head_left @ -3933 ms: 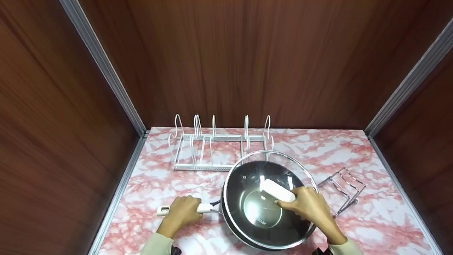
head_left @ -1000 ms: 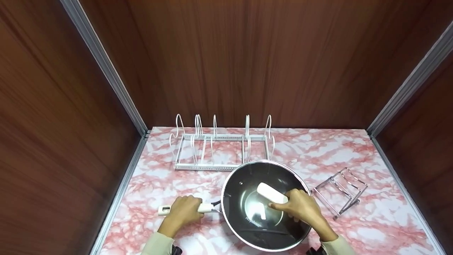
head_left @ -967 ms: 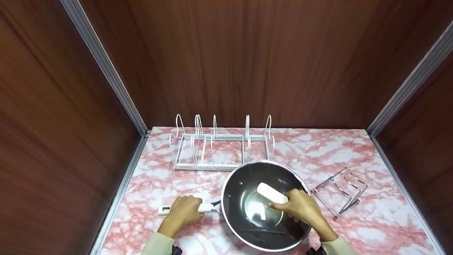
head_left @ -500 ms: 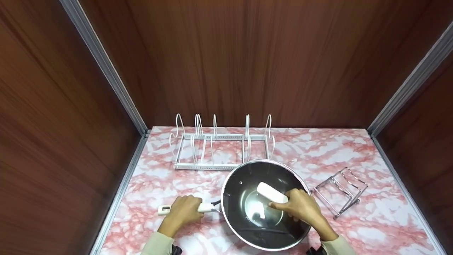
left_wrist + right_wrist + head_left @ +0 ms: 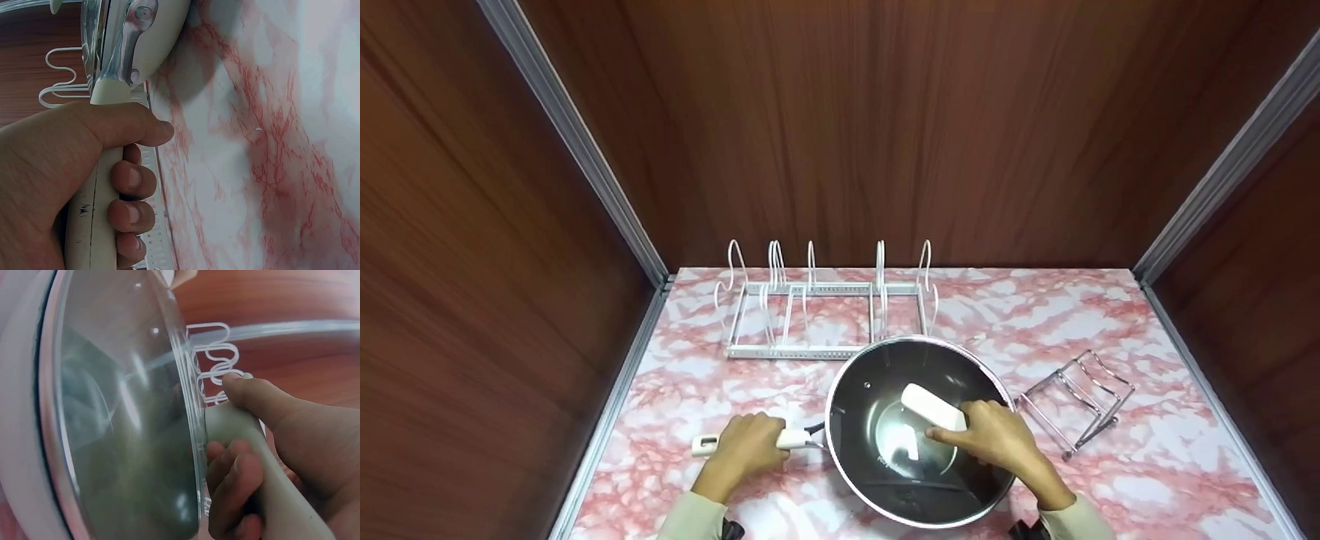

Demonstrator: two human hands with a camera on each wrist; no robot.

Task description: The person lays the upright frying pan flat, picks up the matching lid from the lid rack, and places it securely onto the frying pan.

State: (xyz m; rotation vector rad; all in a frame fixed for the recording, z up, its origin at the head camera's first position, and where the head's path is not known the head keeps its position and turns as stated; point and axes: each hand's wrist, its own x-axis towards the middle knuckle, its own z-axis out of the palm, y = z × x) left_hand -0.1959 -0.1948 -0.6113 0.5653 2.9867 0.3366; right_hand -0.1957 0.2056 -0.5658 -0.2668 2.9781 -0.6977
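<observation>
A dark-inside frying pan, its pale outer wall (image 5: 160,39) visible in the left wrist view, stands at the front of the table. On it sits a round glass lid (image 5: 862,420), its rim lined up with the pan's. My left hand (image 5: 751,444) grips the pan's cream handle (image 5: 84,214), fingers wrapped beneath it and thumb across the top. The white lid handle (image 5: 930,406) is held in my right hand (image 5: 999,435), thumb on one side and fingers curled on the other. The right wrist view shows the same lid handle (image 5: 230,424) close to the glass.
Behind the pan, a white wire rack (image 5: 791,351) with several upright loops stands near the back wall. A small chrome wire stand (image 5: 1080,397) lies to the right of the pan. Brown wood-look panels (image 5: 870,135) enclose the back and sides of the pink marbled table (image 5: 675,405).
Since the oldest frame, my right hand has lowered the lid and shifted it slightly left and toward me onto the pan. Over the last second both grips stay the same; the view shifts slightly.
</observation>
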